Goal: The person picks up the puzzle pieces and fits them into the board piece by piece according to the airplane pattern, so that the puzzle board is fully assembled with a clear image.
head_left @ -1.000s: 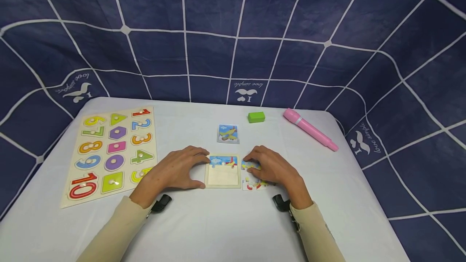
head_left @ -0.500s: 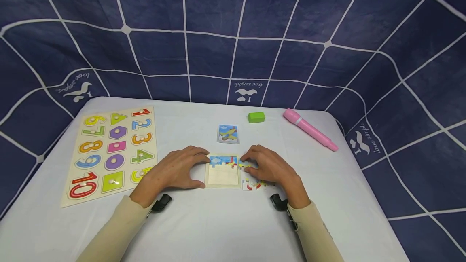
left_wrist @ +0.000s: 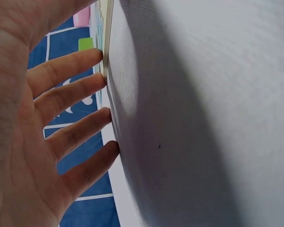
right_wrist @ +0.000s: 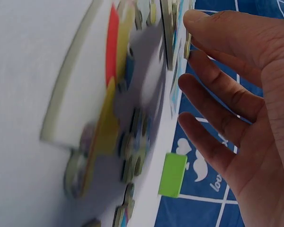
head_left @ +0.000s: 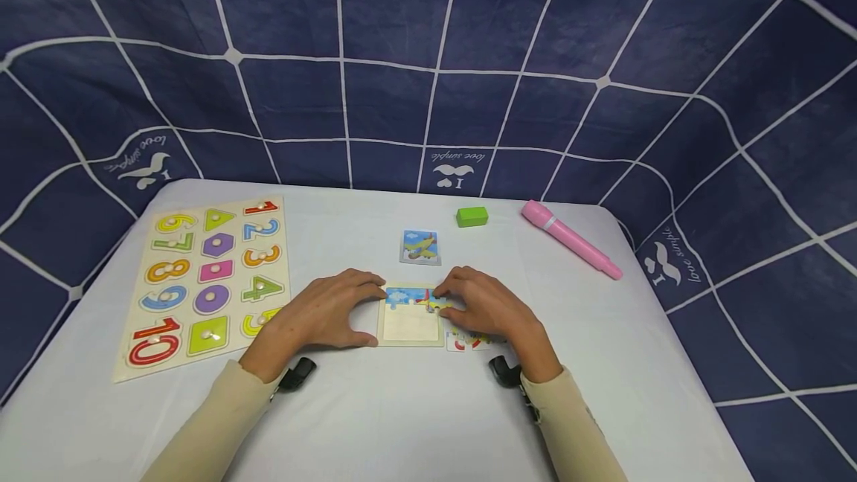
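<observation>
A small wooden jigsaw tray [head_left: 405, 327] lies in the middle of the table, with sky-blue puzzle pieces [head_left: 404, 296] along its far side. At its left edge is my left hand [head_left: 326, 311], fingers spread and fairly straight; in the left wrist view two fingertips touch the tray's side. My right hand [head_left: 494, 305] pinches a jigsaw piece [right_wrist: 187, 43] between thumb and forefinger, over the tray's far right corner. The fingers partly hide this piece. Loose jigsaw pieces [head_left: 466, 341] lie right of the tray, partly under the right hand.
Beyond the tray lies a picture card [head_left: 420, 247] with a yellow plane. Farther back are a green block [head_left: 472, 216] and a pink marker-shaped stick [head_left: 571, 238]. A number-and-shape peg board [head_left: 201, 288] occupies the left side. A dark gridded cloth [head_left: 388, 103] hangs behind the table.
My right hand has moved left, carrying the jigsaw piece from beside the tray to over its far right corner. My left hand has stayed at the tray's left edge.
</observation>
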### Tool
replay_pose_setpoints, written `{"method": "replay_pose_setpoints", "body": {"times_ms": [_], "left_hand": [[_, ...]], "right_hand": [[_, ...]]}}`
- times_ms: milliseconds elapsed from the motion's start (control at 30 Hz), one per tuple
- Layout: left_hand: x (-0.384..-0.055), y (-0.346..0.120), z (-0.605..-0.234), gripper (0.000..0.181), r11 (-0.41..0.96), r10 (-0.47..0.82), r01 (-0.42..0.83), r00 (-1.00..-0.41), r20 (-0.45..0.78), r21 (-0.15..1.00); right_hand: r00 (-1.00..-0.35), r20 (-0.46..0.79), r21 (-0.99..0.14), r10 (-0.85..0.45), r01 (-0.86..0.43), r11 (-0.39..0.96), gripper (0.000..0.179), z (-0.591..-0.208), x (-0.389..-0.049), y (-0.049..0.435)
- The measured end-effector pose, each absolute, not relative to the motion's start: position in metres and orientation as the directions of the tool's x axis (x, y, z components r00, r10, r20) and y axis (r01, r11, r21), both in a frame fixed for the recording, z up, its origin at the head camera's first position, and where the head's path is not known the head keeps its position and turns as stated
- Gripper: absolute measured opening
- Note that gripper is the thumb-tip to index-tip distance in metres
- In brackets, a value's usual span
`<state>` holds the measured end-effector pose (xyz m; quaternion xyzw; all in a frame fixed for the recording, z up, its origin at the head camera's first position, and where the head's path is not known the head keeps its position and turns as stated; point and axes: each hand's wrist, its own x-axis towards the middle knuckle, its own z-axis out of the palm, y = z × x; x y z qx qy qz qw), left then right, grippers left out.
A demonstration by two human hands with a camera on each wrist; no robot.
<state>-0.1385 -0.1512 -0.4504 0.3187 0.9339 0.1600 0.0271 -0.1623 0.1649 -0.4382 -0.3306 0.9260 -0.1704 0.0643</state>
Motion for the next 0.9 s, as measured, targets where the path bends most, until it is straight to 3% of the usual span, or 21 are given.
{"method": "replay_pose_setpoints", "body": {"times_ms": [900], "left_hand": [[-0.140,-0.154,-0.449,0.073,0.741,0.608,0.588,-0.793,0.047,0.324]], "right_hand": [[-0.699,0.006,-0.346,-0.715,-0.672,0.655,0.028,-0.441,-0.162,0.133]]}}
